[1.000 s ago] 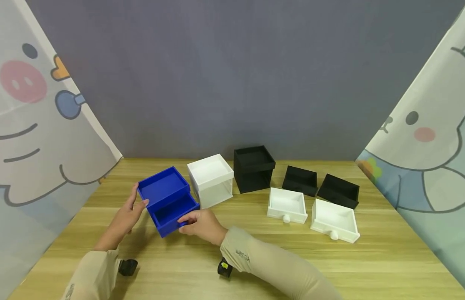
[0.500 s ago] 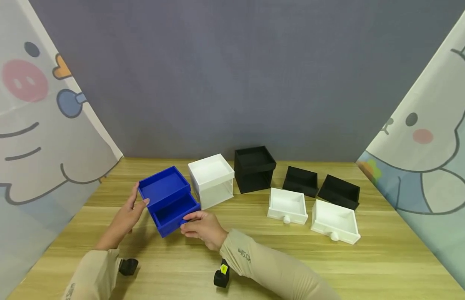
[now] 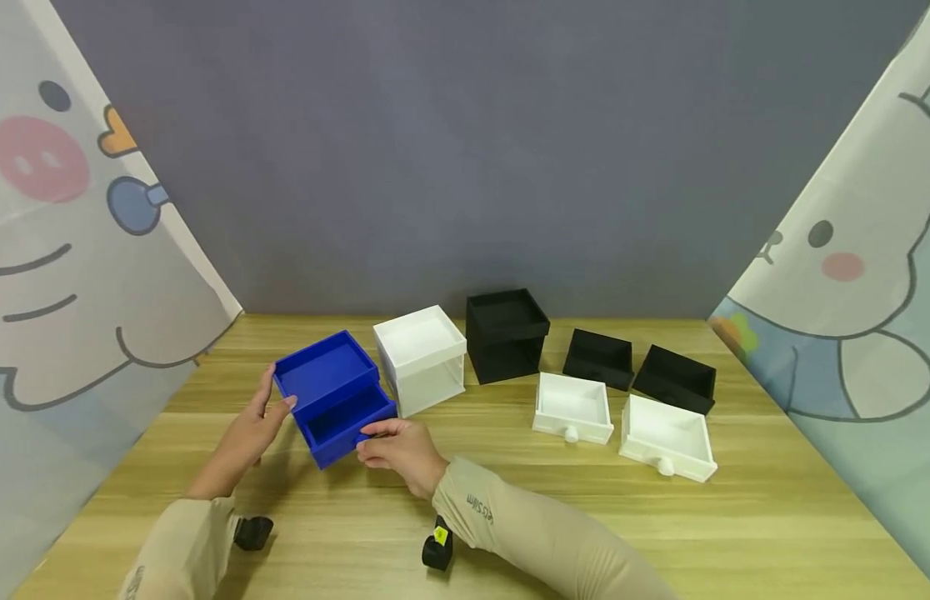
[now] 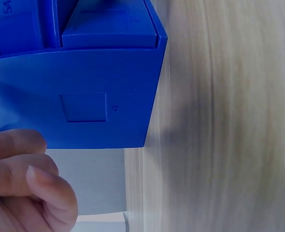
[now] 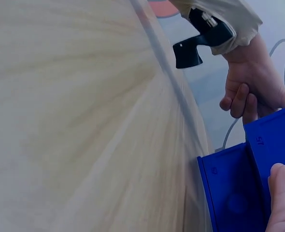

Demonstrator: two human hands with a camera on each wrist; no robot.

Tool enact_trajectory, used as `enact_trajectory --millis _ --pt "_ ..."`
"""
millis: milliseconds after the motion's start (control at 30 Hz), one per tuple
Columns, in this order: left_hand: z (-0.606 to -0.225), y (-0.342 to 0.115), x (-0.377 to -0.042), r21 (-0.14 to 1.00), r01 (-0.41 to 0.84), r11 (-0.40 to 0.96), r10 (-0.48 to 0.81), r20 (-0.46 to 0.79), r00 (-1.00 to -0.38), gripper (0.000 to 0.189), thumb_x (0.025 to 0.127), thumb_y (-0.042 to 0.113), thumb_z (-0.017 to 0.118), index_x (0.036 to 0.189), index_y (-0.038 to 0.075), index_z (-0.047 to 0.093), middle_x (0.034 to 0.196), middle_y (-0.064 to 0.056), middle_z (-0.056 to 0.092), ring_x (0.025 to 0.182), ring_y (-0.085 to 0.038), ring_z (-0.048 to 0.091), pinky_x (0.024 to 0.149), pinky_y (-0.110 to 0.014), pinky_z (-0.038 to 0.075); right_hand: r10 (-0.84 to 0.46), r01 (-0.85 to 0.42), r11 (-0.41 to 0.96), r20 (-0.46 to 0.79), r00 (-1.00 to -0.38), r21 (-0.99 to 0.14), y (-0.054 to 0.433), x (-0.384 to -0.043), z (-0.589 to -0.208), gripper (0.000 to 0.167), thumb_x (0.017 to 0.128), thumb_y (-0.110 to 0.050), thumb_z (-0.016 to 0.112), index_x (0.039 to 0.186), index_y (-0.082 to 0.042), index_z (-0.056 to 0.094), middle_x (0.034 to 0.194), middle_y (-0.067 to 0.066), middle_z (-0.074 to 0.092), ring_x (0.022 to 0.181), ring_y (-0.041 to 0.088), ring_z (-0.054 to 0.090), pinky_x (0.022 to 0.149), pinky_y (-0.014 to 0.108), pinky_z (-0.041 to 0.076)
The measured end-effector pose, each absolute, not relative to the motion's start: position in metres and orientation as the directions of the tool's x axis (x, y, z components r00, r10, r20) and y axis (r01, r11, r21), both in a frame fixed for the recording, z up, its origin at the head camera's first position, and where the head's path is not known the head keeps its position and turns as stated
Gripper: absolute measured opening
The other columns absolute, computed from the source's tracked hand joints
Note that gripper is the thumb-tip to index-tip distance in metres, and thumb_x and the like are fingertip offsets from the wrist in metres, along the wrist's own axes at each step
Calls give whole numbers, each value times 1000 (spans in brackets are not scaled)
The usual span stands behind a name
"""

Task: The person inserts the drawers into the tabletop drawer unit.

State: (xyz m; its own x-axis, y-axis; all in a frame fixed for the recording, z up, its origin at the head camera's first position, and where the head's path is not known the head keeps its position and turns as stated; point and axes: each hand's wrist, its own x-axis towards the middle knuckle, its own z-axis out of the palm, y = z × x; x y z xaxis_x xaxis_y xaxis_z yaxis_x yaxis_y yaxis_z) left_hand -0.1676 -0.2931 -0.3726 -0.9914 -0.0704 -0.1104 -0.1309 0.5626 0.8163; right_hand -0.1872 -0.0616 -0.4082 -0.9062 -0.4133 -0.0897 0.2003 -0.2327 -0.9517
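Note:
A blue drawer cabinet [image 3: 326, 373] stands tilted toward me at the left of the table. Its blue drawer [image 3: 332, 448] sticks partway out of the front. My left hand [image 3: 249, 432] grips the cabinet's left side, with the thumb at the top rim. At the drawer front, my right hand [image 3: 405, 454] pinches the round knob. The left wrist view shows the cabinet's flat side wall [image 4: 84, 99] with the curled left fingers [image 4: 24, 181] beside it. In the right wrist view the right thumb [image 5: 281, 191] lies over the drawer front, near a recessed lower front [image 5: 234, 186].
Right of the blue cabinet stand a white cabinet shell [image 3: 420, 354] and a black one [image 3: 507, 337]. Farther right lie two white drawers [image 3: 573, 402] with knobs, and behind them two black drawers [image 3: 598, 358]. A grey panel [image 3: 465, 167] closes off the back.
The drawer front sits very slightly closer to the blue cabinet. My right fingers have shifted a little on the knob. The left hand keeps its hold.

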Motion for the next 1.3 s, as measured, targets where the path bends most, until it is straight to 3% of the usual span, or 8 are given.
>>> enact_trajectory --millis 433,933,1300 --pt "-376 -293 -168 817 -148 557 -81 -124 -989 77 100 52 37 150 33 -18 141 -43 25 41 -10 26 38 -26 31 -397 180 -220 -81 -914 -959 -71 -195 -406 20 81 13 66 101 12 68 84 17 70 71 19 68 70 34 55" --pt "-374 -288 -165 826 -122 551 -79 -94 -992 76 101 49 37 151 32 -17 142 -43 24 40 -9 24 37 -26 30 -379 162 -237 -62 -923 -958 -82 -203 -408 24 80 15 64 103 14 67 87 20 70 70 15 67 68 32 55" --pt "-374 -288 -168 819 -123 560 -78 -95 -992 75 101 46 36 151 31 -18 140 -45 25 40 -10 25 37 -26 31 -349 163 -238 -72 -934 -957 -86 -205 -404 24 79 15 65 103 13 68 87 20 70 73 19 68 69 33 55"
